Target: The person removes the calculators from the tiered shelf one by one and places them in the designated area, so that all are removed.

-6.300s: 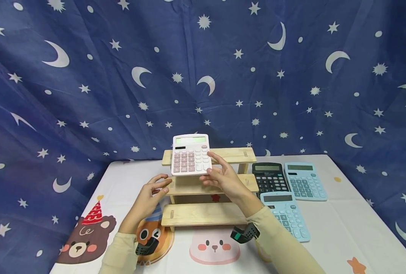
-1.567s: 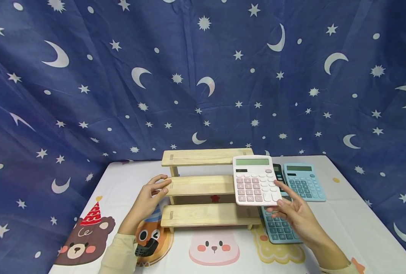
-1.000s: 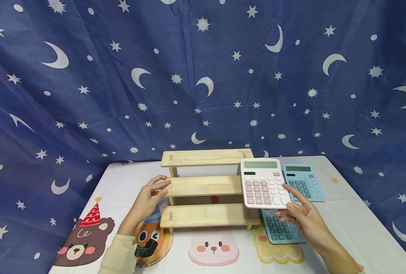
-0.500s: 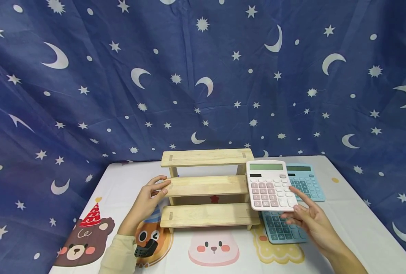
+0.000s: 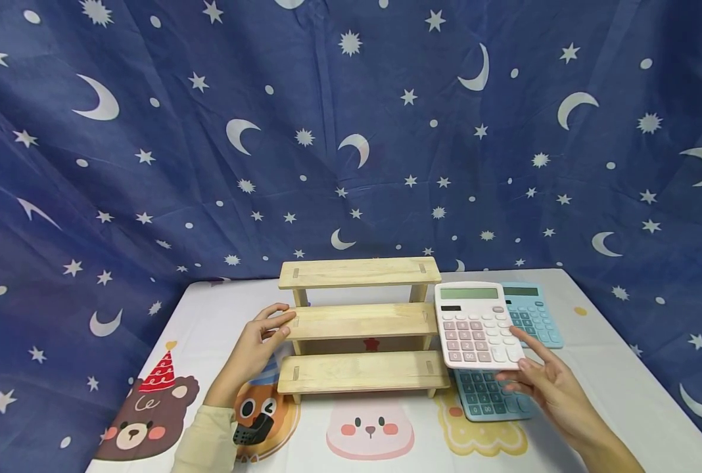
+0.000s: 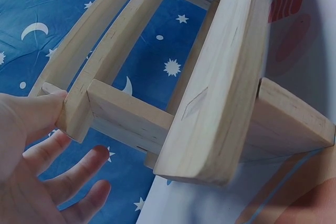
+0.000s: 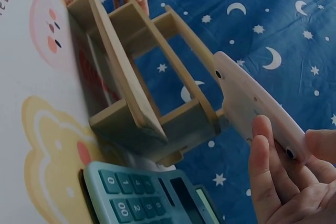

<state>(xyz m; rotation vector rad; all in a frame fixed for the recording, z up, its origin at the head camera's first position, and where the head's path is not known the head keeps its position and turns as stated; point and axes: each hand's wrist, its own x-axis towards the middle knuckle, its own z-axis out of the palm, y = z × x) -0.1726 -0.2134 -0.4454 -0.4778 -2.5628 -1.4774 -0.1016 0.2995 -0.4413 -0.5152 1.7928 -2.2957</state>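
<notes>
A white calculator with pink keys [image 5: 474, 326] is held by my right hand [image 5: 555, 389] at its lower right corner, raised over the blue calculators. In the right wrist view its pale back [image 7: 247, 98] shows, with fingers behind and thumb along the edge. A three-tier wooden display shelf [image 5: 359, 322] stands mid-table. At its left side, my left hand [image 5: 255, 348] grips the middle board's end; the left wrist view shows the thumb on that board [image 6: 86, 90], other fingers spread below it.
A light blue calculator [image 5: 490, 397] lies partly under the held one, right of the shelf. Another blue calculator [image 5: 537, 315] lies behind it. The white cartoon-print tablecloth [image 5: 599, 368] reaches back to a blue star-and-moon curtain [image 5: 351, 131].
My right hand has carried the pink-keyed calculator from before the top shelf board to the right, and lower. It now covers the black calculator seen earlier. My left hand has stayed on the shelf.
</notes>
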